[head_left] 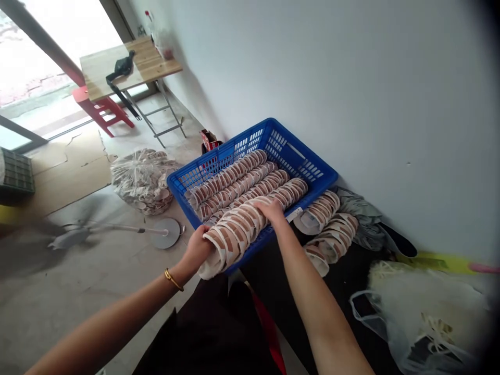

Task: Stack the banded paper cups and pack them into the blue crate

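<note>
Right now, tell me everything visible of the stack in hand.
The stack is a long, roughly cylindrical run of nested cup-like pieces, off-white with brown patches, seemingly fabric. It slants up to the right, its hollow end facing lower left. The left hand grips the near end, the right hand the far end. It is over the near side of the blue crate; whether they touch isn't clear.

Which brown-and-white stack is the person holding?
The stack over the near side of the blue basket: left hand at its near end, right hand farther along. No hand is around the other stacks, inside and beside the basket.
</note>
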{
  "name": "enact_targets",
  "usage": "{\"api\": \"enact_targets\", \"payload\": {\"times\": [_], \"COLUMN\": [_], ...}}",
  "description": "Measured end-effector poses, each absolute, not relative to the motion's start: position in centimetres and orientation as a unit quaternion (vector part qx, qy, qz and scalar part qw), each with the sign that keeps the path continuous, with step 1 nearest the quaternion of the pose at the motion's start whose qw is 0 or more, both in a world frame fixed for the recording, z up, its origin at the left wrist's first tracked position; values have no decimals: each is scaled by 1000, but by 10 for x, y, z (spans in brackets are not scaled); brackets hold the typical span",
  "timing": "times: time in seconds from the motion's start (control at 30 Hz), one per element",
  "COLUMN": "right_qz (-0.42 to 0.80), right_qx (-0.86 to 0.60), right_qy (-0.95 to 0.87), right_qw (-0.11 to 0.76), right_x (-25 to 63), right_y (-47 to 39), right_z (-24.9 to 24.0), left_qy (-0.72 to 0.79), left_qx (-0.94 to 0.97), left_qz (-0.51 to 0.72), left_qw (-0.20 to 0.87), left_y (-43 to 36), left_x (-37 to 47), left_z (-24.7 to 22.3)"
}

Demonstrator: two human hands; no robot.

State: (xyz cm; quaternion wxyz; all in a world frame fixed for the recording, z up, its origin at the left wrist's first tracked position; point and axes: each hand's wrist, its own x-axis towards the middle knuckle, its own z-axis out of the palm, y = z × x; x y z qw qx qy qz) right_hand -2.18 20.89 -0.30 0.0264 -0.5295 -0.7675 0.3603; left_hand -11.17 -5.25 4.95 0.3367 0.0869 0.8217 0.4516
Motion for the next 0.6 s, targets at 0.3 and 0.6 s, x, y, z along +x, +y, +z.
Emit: {"api": "enact_targets", "payload": {"times": [0.3, 0.6], "right_qz": [407, 331], "right_qx": [-655, -689], "right_qy": [-633, -636], "right_qw": [-64, -103], "right_x": [-40, -37], "right_y": [210, 208], "right_z": [-88, -98], "left_qy": [843, 835], "left_qx": [171, 167], "left_qz": [327, 281], "left_qw": [391, 442], "left_y": [-15, -1], "left_x": [-164, -151], "left_z": [-5, -46]}}
